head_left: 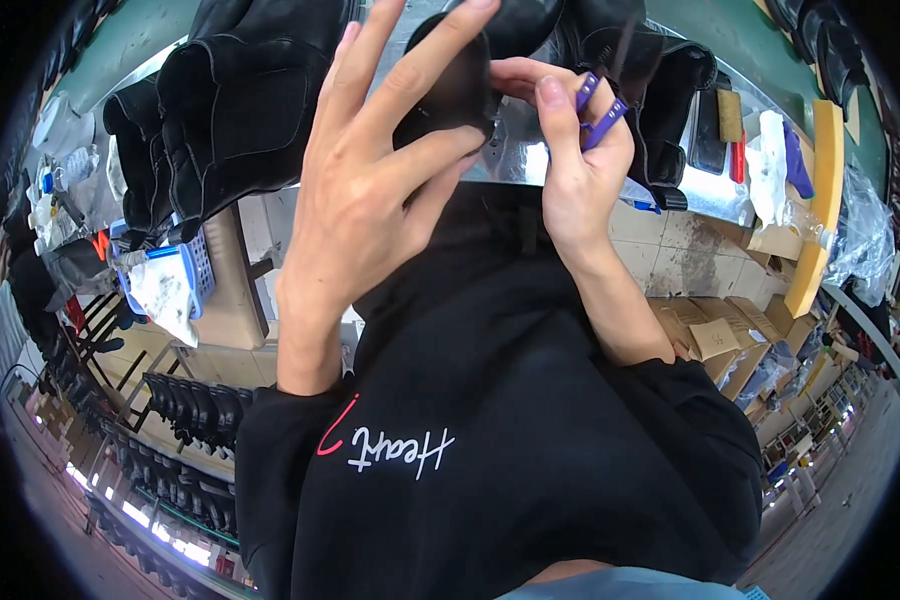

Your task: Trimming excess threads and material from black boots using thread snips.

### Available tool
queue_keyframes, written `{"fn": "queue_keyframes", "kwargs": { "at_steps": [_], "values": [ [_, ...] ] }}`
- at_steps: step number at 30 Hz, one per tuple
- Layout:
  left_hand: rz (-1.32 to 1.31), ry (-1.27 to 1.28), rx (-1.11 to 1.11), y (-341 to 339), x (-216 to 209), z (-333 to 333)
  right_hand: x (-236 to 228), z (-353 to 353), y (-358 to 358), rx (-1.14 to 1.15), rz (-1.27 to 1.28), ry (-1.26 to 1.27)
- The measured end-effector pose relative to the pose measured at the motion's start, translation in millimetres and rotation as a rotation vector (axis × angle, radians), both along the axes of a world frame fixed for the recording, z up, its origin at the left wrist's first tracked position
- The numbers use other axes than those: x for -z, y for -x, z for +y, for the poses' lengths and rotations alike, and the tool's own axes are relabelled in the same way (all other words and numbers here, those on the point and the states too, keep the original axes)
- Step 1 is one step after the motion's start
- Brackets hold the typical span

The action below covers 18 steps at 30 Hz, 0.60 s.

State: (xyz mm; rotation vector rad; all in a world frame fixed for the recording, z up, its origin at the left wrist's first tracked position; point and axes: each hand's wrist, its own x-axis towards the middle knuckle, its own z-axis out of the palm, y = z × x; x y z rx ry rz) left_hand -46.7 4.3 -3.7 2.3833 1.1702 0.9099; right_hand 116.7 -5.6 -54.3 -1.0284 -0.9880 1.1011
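Note:
In the upper middle is a black leather boot (448, 95), its glossy rounded part toward me. My left hand (360, 190) lies against it with the upper fingers spread. The index finger and thumb bend round its near edge, and what is under their tips is hidden. On the other side my right hand (585, 160) keeps purple thread snips (602, 120) hooked in its curled fingers. Its thumb and index finger reach the boot's right edge, where I cannot make out anything between them. More black boots (260, 110) stand to the left and right.
The metal table (520, 160) also carries a yellowish block (730, 115), a red-handled tool (738, 162) and a white cloth (770, 165) on the right. A blue basket (198, 265) hangs left. Cardboard boxes (715, 340) stand lower right; boot racks (195, 405) stand lower left.

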Motion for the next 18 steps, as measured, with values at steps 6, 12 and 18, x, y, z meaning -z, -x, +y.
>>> {"fn": "queue_keyframes", "kwargs": {
  "at_steps": [6,12,18],
  "values": [
    [0.102,0.030,0.047,3,-6,7,5,-1,0,-0.128,-0.083,0.080],
    [0.057,0.043,0.013,7,3,9,8,-17,0,0.090,-0.265,-0.248],
    [0.082,0.039,-0.075,21,0,10,17,-36,-11,-0.011,-0.542,-0.209]
  ]
}}
